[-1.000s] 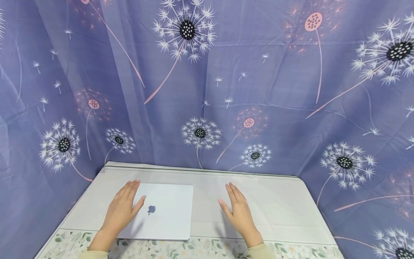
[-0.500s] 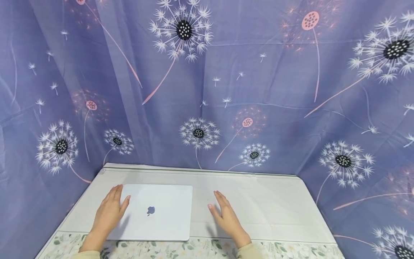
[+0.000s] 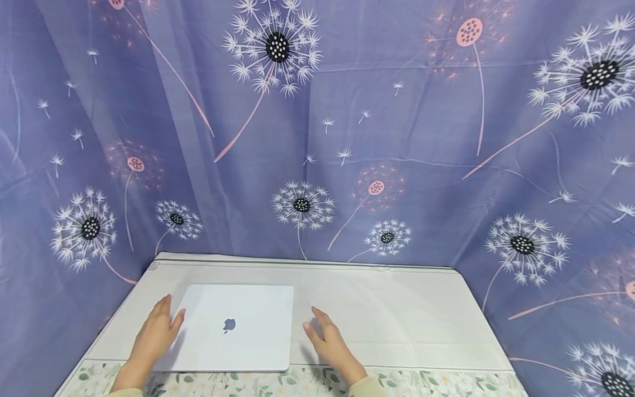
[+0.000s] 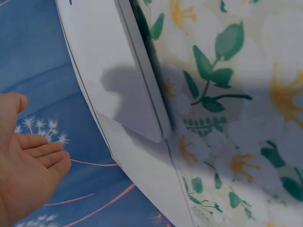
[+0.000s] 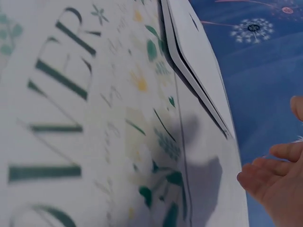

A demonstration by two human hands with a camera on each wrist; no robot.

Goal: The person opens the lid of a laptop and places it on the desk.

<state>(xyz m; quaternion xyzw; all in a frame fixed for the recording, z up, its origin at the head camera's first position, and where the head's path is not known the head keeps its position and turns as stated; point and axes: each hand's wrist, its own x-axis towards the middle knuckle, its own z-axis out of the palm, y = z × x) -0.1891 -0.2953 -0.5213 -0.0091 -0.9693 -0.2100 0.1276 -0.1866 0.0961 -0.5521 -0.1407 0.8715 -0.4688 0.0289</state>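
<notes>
A closed silver laptop (image 3: 258,325) with a dark apple logo on its lid lies flat, left of the middle of the table. My left hand (image 3: 151,336) hovers by its left edge, fingers extended and thumb spread, casting a shadow on the lid. Off the laptop's right edge, my right hand (image 3: 329,342) is held above the table with its fingers stretched forward. Neither hand holds anything. The left wrist view shows the left palm (image 4: 33,175) beside the laptop's corner (image 4: 154,132); in the right wrist view the right fingers (image 5: 270,175) stand apart from the laptop's edge (image 5: 203,94).
The table (image 3: 397,314) is covered with a white cloth, with a floral band (image 3: 421,380) along the front and printed lettering (image 5: 61,94) nearer the person. A purple-blue dandelion curtain (image 3: 337,138) encloses the back and both sides.
My left hand has moved left, from over the laptop to its left edge. My right hand has moved left, closer to the laptop's right edge. The laptop stays closed in its place.
</notes>
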